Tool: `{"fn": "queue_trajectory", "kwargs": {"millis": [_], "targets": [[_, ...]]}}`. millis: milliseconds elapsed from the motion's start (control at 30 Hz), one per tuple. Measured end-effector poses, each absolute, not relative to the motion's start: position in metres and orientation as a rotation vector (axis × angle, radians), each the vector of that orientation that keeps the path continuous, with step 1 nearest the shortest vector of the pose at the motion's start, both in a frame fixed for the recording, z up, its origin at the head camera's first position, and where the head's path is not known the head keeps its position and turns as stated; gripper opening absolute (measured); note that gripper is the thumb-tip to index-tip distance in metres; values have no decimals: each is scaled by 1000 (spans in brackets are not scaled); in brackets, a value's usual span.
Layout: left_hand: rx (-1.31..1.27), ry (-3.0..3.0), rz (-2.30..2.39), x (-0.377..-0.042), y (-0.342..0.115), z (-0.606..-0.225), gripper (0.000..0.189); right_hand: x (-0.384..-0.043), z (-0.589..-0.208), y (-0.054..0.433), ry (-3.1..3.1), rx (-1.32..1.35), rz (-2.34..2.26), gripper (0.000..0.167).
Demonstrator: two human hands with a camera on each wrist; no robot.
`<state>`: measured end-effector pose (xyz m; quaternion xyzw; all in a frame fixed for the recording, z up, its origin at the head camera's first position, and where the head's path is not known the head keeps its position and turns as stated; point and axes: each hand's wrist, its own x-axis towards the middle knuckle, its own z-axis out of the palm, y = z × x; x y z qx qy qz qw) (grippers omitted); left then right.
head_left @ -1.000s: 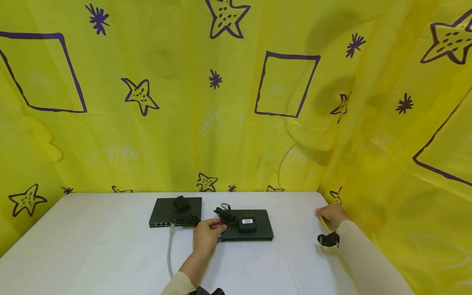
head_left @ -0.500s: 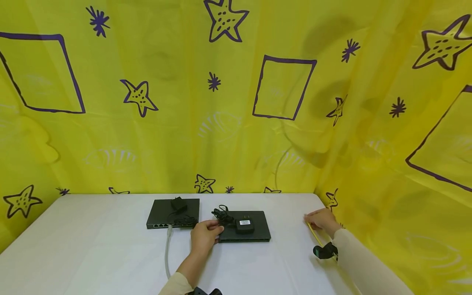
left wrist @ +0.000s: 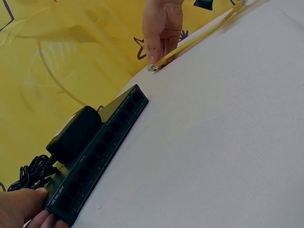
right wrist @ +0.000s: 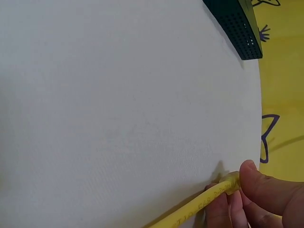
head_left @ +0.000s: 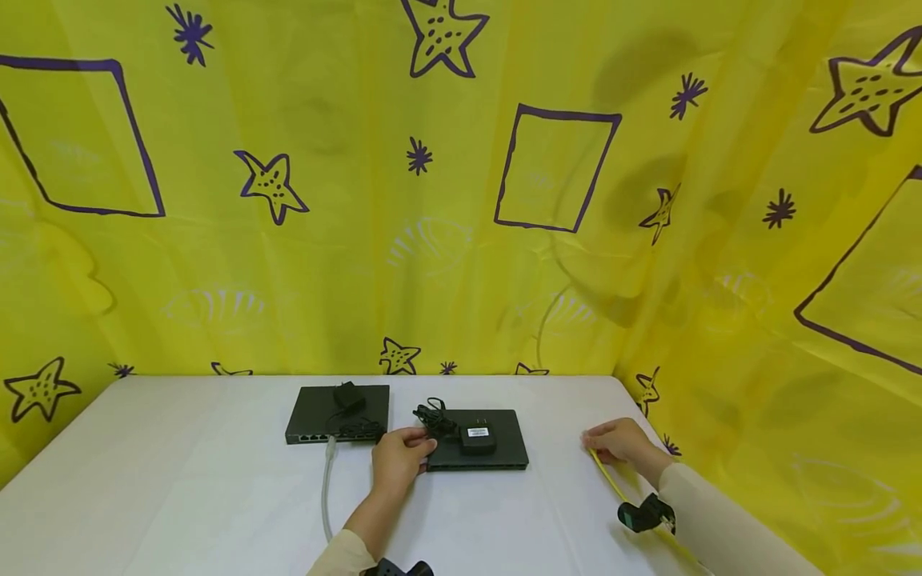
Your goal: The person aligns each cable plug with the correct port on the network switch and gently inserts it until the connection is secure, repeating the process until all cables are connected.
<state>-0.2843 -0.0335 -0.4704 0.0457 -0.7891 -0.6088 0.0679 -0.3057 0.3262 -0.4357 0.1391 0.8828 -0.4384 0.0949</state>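
Observation:
My left hand (head_left: 396, 462) grips the left edge of a black network switch (head_left: 513, 442), with thumb on top and fingers beneath in the left wrist view. A row of ports (left wrist: 100, 148) runs along its front, beside the word MERCURY. On top lie a black power adapter (head_left: 477, 440) and its bundled cord (head_left: 435, 416). To the right, apart from the switch, my right hand (head_left: 625, 445) pinches a yellow network cable (head_left: 609, 477) close to its end. A clear plug (left wrist: 152, 68) shows at the fingertips; the cable trails back under the right wrist.
A second black switch (head_left: 306, 410) stands to the left, bearing another adapter (head_left: 350, 398) with its cord. From its front a grey network cable (head_left: 326, 496) runs toward me. A yellow patterned curtain (head_left: 461, 304) hangs behind and right of the white table (head_left: 180, 480).
My right hand has moved left and a little nearer to me, bringing the yellow cable closer to the switch. The left hand keeps its hold on the switch.

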Motion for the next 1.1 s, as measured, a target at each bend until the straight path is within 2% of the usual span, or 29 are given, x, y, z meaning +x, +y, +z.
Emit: {"fn": "queue_trajectory", "kwargs": {"millis": [1100], "targets": [[142, -2385, -1843, -282, -33, -468, 25, -266, -429, 256, 2359, 346, -1441, 17]]}}
